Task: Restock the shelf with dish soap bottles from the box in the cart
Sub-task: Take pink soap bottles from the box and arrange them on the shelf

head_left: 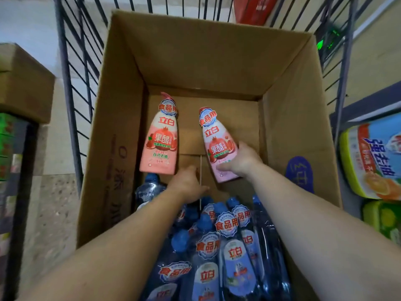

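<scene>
- Right hand (240,161): fingers (225,168) curled round the lower body of a pink bottle (218,144), thumb across its label, holding it clear of the box floor, cap tilted up and away.
- Left hand (186,183): it reaches toward the base of the second pink bottle (160,137). Its fingertips go behind that bottle's bottom edge, so I cannot tell whether they grip it or only touch it.
- Both pink bottles sit inside the open cardboard box (217,61), side by side and a little apart, above bare brown cardboard at the far end.
- The near end of the box is packed with blue-capped bottles (219,246) lying on their sides, labels up, the lowest ones cut off by the frame edge.
- The box sits in a dark wire cart (73,83), bars rising on the left and far sides.
- On the right, a shelf (364,109) carries yellow-green packs (373,161) with an orange fruit picture, partly cropped.
- On the left, another brown carton (23,83), with blurred green goods below it.
- Speckled stone floor (52,192) below the cart on the left.
- A blurred red item (253,9) at the top beyond the cart; I cannot make out what it is.
</scene>
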### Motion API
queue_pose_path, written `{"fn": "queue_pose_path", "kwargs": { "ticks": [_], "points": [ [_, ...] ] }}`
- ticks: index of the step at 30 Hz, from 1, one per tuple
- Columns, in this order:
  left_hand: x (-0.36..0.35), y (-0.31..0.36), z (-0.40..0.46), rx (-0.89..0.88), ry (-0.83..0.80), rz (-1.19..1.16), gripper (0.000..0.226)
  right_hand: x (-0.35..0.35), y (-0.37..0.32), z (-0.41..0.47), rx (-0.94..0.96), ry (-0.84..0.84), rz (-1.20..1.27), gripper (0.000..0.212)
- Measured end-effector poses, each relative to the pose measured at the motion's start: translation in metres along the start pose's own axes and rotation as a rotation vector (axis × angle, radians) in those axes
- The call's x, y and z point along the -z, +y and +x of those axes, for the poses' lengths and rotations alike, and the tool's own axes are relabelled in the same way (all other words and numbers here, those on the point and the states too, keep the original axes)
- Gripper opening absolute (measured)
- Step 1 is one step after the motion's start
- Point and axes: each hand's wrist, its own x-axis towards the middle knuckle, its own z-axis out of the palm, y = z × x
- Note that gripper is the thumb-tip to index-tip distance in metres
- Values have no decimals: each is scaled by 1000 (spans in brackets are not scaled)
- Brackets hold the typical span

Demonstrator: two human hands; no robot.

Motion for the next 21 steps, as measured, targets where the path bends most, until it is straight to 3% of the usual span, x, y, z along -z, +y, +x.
{"fn": "queue_pose_path", "kwargs": {
  "ticks": [4, 9, 15, 21],
  "points": [
    [1, -5, -1, -12, -91, -169, 73, -24, 6, -9, -38, -120, 299, 63],
    [9, -13, -9, -47, -118, -352, 75, -40, 8, -38, 42, -114, 573, 60],
    [25, 3, -43, -170, -72, -514, 86, -5, -6, -76, 193, -82, 530, 65],
    [44, 39, -94, -315, 31, -420, 77, 41, -9, -131, 318, 22, 436, 69]
  ]
}}
